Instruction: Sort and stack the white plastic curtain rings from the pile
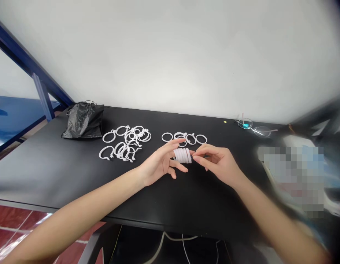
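My left hand [161, 161] holds a stack of white plastic rings [183, 155] between thumb and fingers, just above the black table [49, 165]. My right hand [215, 161] pinches the right end of that same stack with thumb and forefinger. Behind the hands lies a short row of white rings [184, 138]. A larger loose heap of white rings [126, 142] is spread to the left of it.
A crumpled black plastic bag [82, 120] sits at the table's far left. Small clear items with a teal bit [248, 124] lie at the far right near the wall. A blurred patch [291, 178] covers the right side. Cables hang under the front edge.
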`<state>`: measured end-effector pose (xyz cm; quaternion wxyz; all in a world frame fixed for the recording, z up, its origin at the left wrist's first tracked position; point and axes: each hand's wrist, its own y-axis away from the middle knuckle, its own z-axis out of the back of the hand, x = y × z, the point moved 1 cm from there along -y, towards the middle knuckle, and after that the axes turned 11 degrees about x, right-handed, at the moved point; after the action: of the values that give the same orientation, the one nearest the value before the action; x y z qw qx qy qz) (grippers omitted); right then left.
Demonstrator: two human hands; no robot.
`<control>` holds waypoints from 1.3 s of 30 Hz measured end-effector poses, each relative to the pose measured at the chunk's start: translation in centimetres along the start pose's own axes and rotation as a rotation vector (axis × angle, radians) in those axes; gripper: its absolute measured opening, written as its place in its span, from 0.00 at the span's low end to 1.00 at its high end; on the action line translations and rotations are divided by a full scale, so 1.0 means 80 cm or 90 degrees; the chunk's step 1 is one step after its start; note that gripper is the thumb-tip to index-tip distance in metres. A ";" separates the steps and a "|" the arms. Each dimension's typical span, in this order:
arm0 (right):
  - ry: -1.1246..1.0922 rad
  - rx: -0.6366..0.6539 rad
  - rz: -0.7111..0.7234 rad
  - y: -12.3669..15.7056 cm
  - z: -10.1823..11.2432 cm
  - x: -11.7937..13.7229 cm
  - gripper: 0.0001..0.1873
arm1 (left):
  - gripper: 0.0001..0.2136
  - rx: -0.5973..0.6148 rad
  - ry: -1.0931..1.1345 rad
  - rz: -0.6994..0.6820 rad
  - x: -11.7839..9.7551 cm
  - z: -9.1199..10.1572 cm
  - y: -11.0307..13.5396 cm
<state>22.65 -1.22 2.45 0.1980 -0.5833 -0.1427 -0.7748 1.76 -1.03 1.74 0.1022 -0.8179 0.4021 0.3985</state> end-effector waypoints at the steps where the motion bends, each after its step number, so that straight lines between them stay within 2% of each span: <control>1: -0.002 -0.019 0.003 0.000 0.001 -0.001 0.10 | 0.21 0.002 0.009 -0.006 0.000 0.000 0.000; 4: 0.039 -0.136 -0.007 -0.002 0.011 -0.009 0.11 | 0.19 -0.001 0.014 -0.014 -0.002 0.001 0.001; 6: 0.147 -0.193 0.005 -0.005 0.021 -0.018 0.10 | 0.18 -0.005 0.005 -0.020 -0.004 0.002 0.002; 9: 0.378 -0.166 0.073 -0.010 0.027 -0.033 0.09 | 0.17 -0.025 0.003 -0.036 -0.005 0.002 0.002; 12: 0.465 -0.107 0.072 -0.014 0.026 -0.048 0.10 | 0.16 -0.086 -0.012 -0.044 -0.005 0.004 0.001; 15: 0.490 -0.095 0.068 -0.014 0.026 -0.055 0.07 | 0.16 -0.157 -0.040 -0.044 -0.003 0.009 -0.001; 19: 0.469 -0.102 0.056 -0.013 0.030 -0.054 0.05 | 0.24 -0.188 -0.042 -0.072 -0.001 0.012 -0.001; 22: 0.396 -0.199 0.045 -0.010 0.029 -0.046 0.04 | 0.26 -0.195 -0.049 -0.080 -0.002 0.009 0.000; 25: 0.286 -0.290 0.082 -0.005 0.019 -0.033 0.06 | 0.25 -0.179 -0.051 -0.064 -0.003 0.005 0.000; 28: 0.244 -0.248 0.187 0.001 0.003 -0.017 0.03 | 0.20 -0.131 -0.037 -0.037 -0.002 0.001 0.000; 32: 0.294 -0.132 0.304 0.004 -0.011 -0.005 0.10 | 0.19 -0.090 -0.028 -0.018 0.000 -0.003 0.001; 35: 0.311 -0.104 0.347 0.003 -0.009 -0.003 0.12 | 0.19 -0.071 -0.023 -0.025 0.002 -0.005 0.000; 39: 0.310 -0.096 0.357 0.002 -0.006 -0.003 0.11 | 0.17 -0.057 -0.021 -0.041 0.003 -0.005 0.000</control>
<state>22.39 -1.56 2.06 0.3872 -0.4112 0.1311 -0.8148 2.05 -1.35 1.79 0.0846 -0.8276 0.3556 0.4260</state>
